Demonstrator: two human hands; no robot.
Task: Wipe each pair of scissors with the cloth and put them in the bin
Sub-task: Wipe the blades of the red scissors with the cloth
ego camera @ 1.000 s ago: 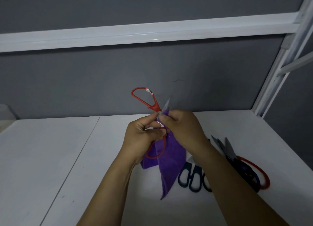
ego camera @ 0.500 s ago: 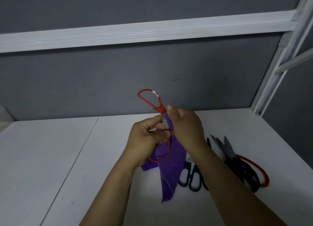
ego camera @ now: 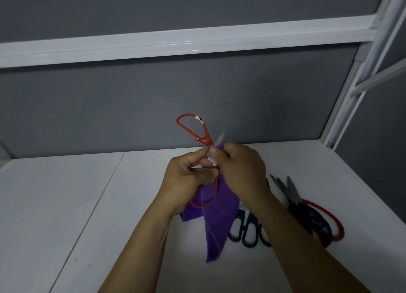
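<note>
The purple cloth (ego camera: pixel 219 218) is hanging nearest, its tail dangling over the counter (ego camera: pixel 66 205). Above it, the left grip (ego camera: pixel 189 183) is holding the red scissors (ego camera: pixel 205 136) by their lower handle, while the right grip (ego camera: pixel 241 172) is pinching the cloth round the blade. The blade is pointing up and away past the right grip. No bin is showing.

Red-handled scissors (ego camera: pixel 203 134), purple cloth (ego camera: pixel 216 213), white table (ego camera: pixel 66 205), grey wall (ego camera: pixel 109 108).
</note>
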